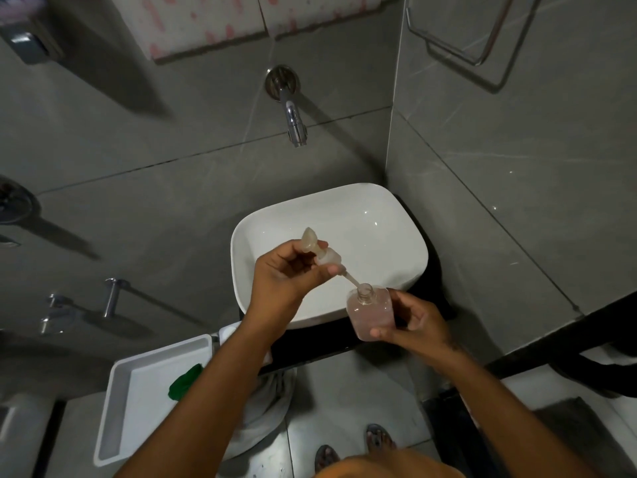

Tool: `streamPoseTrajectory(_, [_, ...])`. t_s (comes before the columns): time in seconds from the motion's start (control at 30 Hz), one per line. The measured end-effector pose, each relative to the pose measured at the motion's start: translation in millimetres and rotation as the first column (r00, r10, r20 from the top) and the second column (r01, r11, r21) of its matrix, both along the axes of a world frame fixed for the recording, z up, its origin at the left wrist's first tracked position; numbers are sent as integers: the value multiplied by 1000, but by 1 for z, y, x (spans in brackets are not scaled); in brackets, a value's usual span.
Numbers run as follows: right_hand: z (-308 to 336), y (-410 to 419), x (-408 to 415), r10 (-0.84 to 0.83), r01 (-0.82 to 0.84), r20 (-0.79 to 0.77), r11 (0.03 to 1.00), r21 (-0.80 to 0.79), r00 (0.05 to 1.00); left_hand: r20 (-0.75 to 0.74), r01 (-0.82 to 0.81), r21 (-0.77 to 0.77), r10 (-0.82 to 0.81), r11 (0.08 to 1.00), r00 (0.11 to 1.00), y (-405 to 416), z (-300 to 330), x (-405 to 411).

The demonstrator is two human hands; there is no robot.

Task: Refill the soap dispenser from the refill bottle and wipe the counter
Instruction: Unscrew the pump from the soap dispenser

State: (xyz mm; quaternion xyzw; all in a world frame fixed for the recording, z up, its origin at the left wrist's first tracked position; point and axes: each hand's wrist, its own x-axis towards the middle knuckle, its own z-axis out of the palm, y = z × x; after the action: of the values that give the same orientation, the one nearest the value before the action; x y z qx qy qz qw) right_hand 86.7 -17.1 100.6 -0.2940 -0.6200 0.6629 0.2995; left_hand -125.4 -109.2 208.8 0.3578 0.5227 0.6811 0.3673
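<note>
My right hand grips a clear soap dispenser bottle holding pinkish liquid, its neck open, above the front rim of the white basin. My left hand holds the translucent pump head tilted to the left of the bottle. The pump's dip tube slants down to the right, its tip at the bottle's mouth. No refill bottle is in sight.
A chrome wall tap juts out above the basin. The basin rests on a dark counter in a corner of grey tiled walls. A white tray with a green cloth sits at lower left. My feet stand on the floor below.
</note>
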Motion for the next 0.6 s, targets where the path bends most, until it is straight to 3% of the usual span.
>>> streamPoseTrajectory(0.13, [-3,3,4,-14,14,11,1000,5,1000,64,-98,26,96,995,993,-10,4,-1])
streamPoseTrajectory(0.3, [-11,10,20,-43,43,46,999,12,998,354,-316,36,283,948,891,-34,-18,-2])
streamPoseTrajectory(0.43, [-16,12,39,-88,90,64,995,-40,994,518,-410,-198,450,890,727,-54,-79,27])
streamPoseTrajectory(0.6, [-18,15,61,-93,104,108,990,-97,990,631,-270,-514,572,814,524,-52,-158,54])
